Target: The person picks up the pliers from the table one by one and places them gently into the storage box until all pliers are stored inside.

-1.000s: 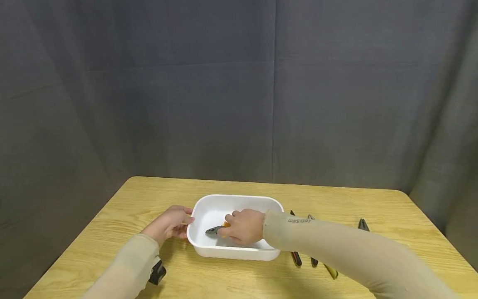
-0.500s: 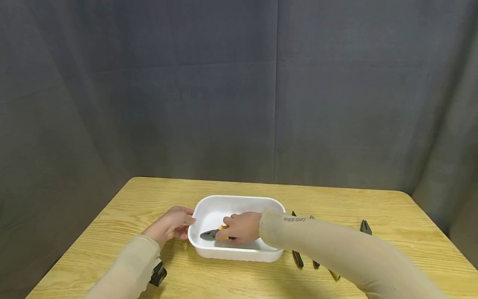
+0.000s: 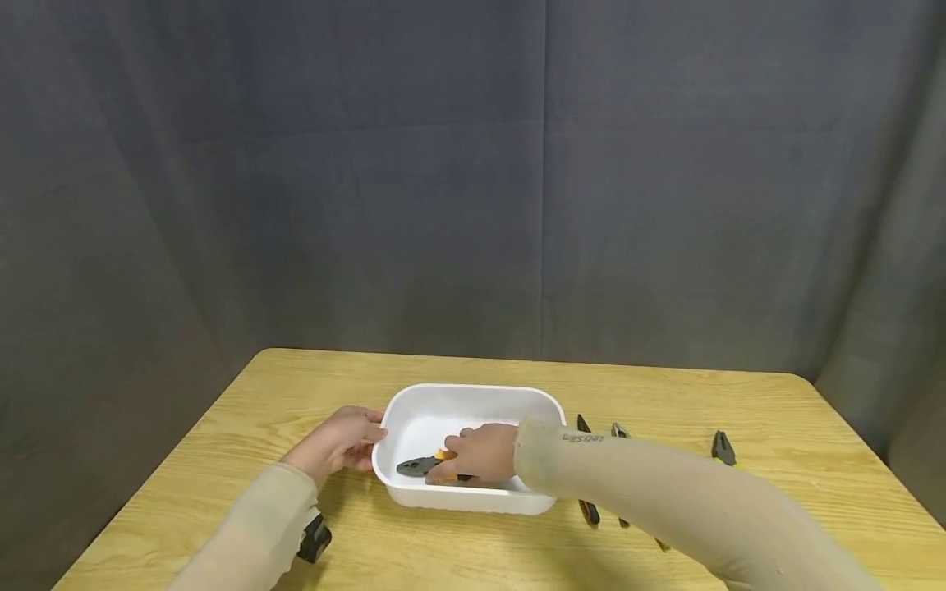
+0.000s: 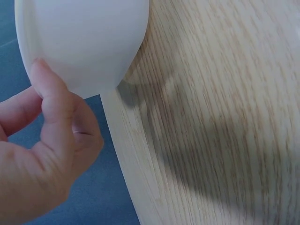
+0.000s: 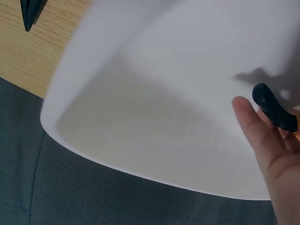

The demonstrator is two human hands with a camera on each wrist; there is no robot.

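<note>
Wooden table [image 3: 473, 558], dark grey curtain [image 3: 473, 180] behind it. A white plastic tub [image 3: 473, 396], rectangular with rounded corners, sits near the table's middle.

Right hand [image 3: 480, 453] is down inside the tub, fingers curled over a pair of pliers [image 3: 417, 467] with orange-and-black handles. The dark head of the pliers points toward the tub's left wall, low against the floor of the tub; the handles are mostly hidden under the hand. From the right wrist view, a dark handle end [image 5: 274, 108] shows just past the fingers [image 5: 255, 136], with the tub's white inner wall [image 5: 154, 122] filling the frame. Whether the pliers rest on the bottom or hang just above it, I cannot tell.

Left hand [image 3: 336, 443] is at the tub's left end, outside it. The wrist view shows the thumb [image 4: 56, 101] laid against the rim's outer wall [image 4: 84, 42], other fingers loosely bent beside it: a light steadying touch, not a clamp.

On the table to the right of the tub, other hand tools lie in a row: two just beside the tub, partly covered by the right sleeve [image 3: 665, 501], and one more pair of pliers [image 3: 722, 447] well apart near the right edge. A black wrist-worn device [image 3: 314, 538] shows under the left forearm.
</note>
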